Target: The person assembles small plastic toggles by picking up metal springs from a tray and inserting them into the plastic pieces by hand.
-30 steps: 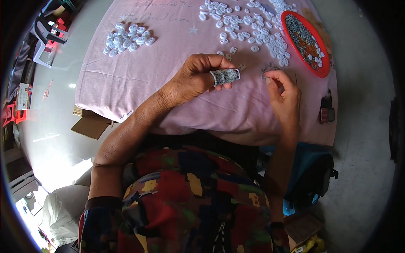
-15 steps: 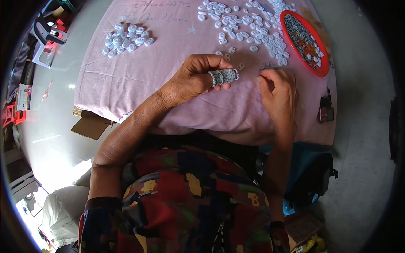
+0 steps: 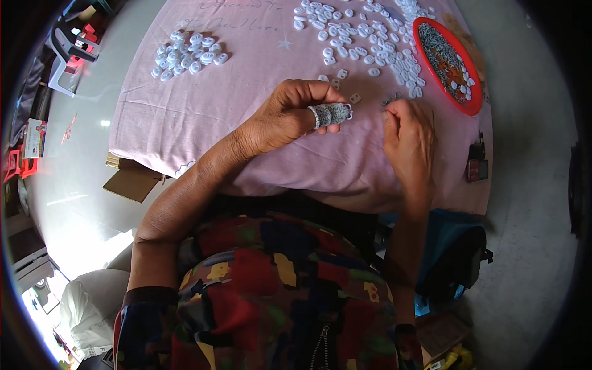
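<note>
My left hand [image 3: 285,120] is raised over the pink cloth, closed in a pinch. A grey speckled cloth cover [image 3: 330,115] wraps its thumb. At the fingertips sits a small white plastic piece [image 3: 349,111], partly hidden. To the right, my right hand [image 3: 409,139] rests on the cloth with thumb and forefinger pressed together. They touch a little heap of thin grey bits [image 3: 391,97]; anything between the fingertips is too small to make out. A few pale two-holed pieces [image 3: 354,98] lie just beyond the left fingertips.
Many white oval pieces [image 3: 404,68] spread across the far right of the pink-covered table [image 3: 259,55]. A separate pile [image 3: 179,57] lies far left. A red oval tray [image 3: 475,92] holds grey bits and some white pieces. A small dark device [image 3: 477,170] lies at the right edge.
Both hands keep nearly the same pose, the right fingertips still at the grey heap. The whole view has shifted slightly.
</note>
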`<action>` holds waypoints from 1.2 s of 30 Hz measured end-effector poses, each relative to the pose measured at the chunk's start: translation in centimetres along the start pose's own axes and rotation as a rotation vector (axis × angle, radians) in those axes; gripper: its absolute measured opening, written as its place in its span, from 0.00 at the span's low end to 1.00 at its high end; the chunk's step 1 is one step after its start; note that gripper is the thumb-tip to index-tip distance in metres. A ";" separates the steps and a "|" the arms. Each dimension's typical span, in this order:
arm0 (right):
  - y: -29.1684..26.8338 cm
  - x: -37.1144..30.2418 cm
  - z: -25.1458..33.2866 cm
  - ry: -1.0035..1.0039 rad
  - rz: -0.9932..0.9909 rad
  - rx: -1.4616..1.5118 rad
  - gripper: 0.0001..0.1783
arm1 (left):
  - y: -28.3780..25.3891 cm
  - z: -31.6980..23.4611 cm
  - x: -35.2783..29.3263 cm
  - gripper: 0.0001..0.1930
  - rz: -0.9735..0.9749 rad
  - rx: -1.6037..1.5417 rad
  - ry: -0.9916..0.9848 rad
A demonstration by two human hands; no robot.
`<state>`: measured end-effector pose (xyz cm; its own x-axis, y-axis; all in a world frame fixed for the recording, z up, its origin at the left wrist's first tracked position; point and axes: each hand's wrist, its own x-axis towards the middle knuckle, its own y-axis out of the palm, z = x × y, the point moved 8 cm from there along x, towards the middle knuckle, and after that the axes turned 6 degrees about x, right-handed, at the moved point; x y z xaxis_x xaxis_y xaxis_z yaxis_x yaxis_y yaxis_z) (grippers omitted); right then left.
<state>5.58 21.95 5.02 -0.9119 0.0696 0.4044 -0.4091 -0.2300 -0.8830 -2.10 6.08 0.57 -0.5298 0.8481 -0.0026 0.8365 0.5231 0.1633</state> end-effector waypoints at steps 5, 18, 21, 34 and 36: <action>-0.8 -0.8 1.5 0.200 0.073 0.652 0.06 | 0.4 -0.4 -0.2 0.16 0.018 0.031 0.050; -0.3 -1.2 4.0 0.162 0.001 1.041 0.05 | 1.3 -0.7 -0.1 0.15 0.094 0.056 0.105; -0.3 -1.3 4.1 0.133 0.008 1.006 0.04 | 1.4 -0.7 -0.1 0.16 0.101 0.059 0.121; -0.9 -1.3 4.1 0.127 0.004 0.909 0.05 | 1.6 -0.8 -0.3 0.16 0.104 0.121 0.140; -0.5 -1.6 3.7 0.220 0.082 0.916 0.04 | 1.5 -0.8 -0.3 0.16 0.102 0.130 0.140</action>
<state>7.36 18.36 5.68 -0.9606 0.1791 0.2126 -0.2443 -0.9087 -0.3385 -0.82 6.59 1.61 -0.4482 0.8819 0.1464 0.8930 0.4493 0.0271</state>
